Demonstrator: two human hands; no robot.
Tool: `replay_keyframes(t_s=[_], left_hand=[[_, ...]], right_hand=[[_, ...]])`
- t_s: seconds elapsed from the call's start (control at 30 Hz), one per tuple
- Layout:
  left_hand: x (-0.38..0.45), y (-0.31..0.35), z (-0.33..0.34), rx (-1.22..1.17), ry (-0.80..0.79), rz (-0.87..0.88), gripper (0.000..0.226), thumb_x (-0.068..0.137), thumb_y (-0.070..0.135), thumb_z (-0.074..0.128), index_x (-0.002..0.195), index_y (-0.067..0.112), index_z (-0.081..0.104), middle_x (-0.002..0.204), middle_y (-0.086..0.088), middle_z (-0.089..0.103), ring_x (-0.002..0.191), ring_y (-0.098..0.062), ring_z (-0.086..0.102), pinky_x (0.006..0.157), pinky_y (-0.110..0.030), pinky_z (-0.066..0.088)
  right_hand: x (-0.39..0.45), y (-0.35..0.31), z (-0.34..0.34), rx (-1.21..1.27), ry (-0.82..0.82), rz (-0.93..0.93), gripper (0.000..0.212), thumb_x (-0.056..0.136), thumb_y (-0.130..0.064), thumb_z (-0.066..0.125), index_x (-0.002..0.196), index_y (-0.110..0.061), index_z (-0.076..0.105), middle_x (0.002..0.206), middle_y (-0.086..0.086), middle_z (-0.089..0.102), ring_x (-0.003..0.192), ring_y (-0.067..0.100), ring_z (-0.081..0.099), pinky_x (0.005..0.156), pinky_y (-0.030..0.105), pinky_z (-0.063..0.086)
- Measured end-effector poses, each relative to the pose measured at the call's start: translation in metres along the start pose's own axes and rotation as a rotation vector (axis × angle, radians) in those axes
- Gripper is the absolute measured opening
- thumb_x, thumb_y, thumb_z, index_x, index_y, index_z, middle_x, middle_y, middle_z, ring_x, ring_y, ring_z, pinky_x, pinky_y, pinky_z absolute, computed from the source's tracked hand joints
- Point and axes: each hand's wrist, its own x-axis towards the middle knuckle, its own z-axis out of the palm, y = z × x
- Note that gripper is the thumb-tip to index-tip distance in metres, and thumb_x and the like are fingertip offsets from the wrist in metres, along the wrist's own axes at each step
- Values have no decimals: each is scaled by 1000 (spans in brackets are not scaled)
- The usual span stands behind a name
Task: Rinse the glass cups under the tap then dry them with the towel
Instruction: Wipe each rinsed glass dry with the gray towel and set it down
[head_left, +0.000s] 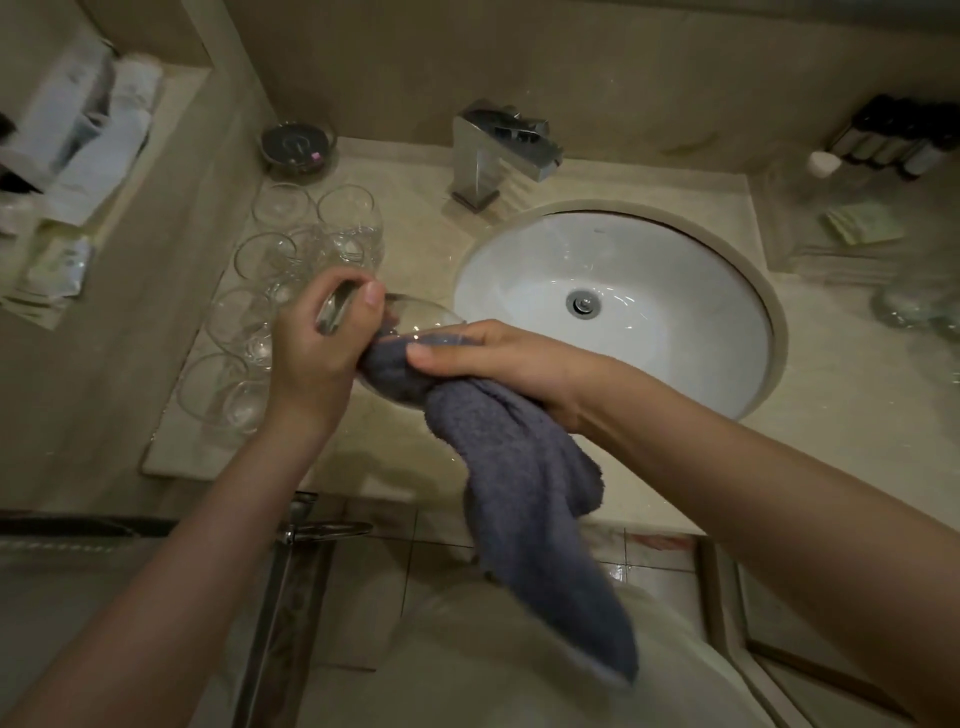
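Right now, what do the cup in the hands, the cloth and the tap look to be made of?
Held cup: clear glass, smooth; the towel shows through its wall.
Towel: grey-blue terry cloth, likely cotton; nubbly pile, limp folds.
Tap: polished metal, probably chromed; bright mirror-like reflections.
The left hand grips the cup, the right hand presses the towel into it.

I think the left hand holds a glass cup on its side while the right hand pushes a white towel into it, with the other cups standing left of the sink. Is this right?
Not quite: the towel is grey-blue, not white, as the head view shows. The rest holds: the left hand holds the glass cup on its side, the right hand pushes the towel into it, and the other cups stand left of the sink.
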Motion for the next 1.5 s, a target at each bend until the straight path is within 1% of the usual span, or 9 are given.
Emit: replay_keyframes(t_s=[0.3,0.4,0.6,0.7,0.87,0.97,1.07,1.2,1.5], left_hand=[[6,5,-33,-19,-532,-412,48,58,62,73,97,36,66,99,6,71,70,-2,67,49,-18,48],[16,10,-45,11,-743,-559,75,33,77,81,99,44,72,111,8,71,91,-17,71,61,-31,58],[26,18,-44,78,-960,-637,78,40,72,84,108,37,71,107,-8,72,90,-29,71,68,-34,58],[24,13,-49,78,-902,-620,78,43,71,85,111,35,71,115,-9,70,102,-34,68,80,-42,57],[12,-1,-65,-33,-676,-581,80,33,68,88,106,37,74,106,-3,74,89,-16,72,63,-25,57],[2,-14,-76,-111,-523,-576,87,39,57,89,118,28,66,111,-11,73,91,-24,73,65,-29,59],[-5,-27,-83,-187,-359,-557,83,43,44,86,121,29,61,116,-9,71,84,-33,73,68,-31,60],[-12,-38,-84,-306,-138,-511,78,39,27,84,114,31,63,111,-1,63,91,-19,72,75,-31,60],[-26,-54,-66,384,96,-369,94,42,30,99,121,30,48,117,3,57,108,-15,56,91,-31,45]], right_hand=[[-6,2,-2,-194,1,-45,9,92,-7,62,90,-13,68,66,-12,68,63,-1,63,63,12,49],[-9,-2,-2,-302,-41,-5,18,91,-9,64,108,-5,71,81,-5,70,71,1,65,69,13,50],[-10,-1,-7,-375,-93,35,33,91,-11,64,122,-1,65,115,17,69,96,15,65,91,26,50],[-9,5,-7,-289,-22,18,33,89,-7,65,121,0,65,105,12,70,92,15,65,86,24,52],[-5,12,-8,-92,141,-18,33,88,-10,66,120,-7,67,105,14,71,85,17,67,77,24,54],[-4,14,-8,33,224,-51,31,88,-9,66,119,-8,68,111,16,70,90,21,67,78,25,55],[-4,16,-8,125,292,-86,20,89,-6,64,107,-12,70,93,6,74,79,14,68,70,20,55],[-5,20,-8,185,315,-95,16,91,-7,62,103,-14,70,78,0,72,67,10,67,62,19,53],[0,35,-2,102,317,-62,20,88,-7,66,105,-16,71,90,2,74,80,12,69,73,19,55]])
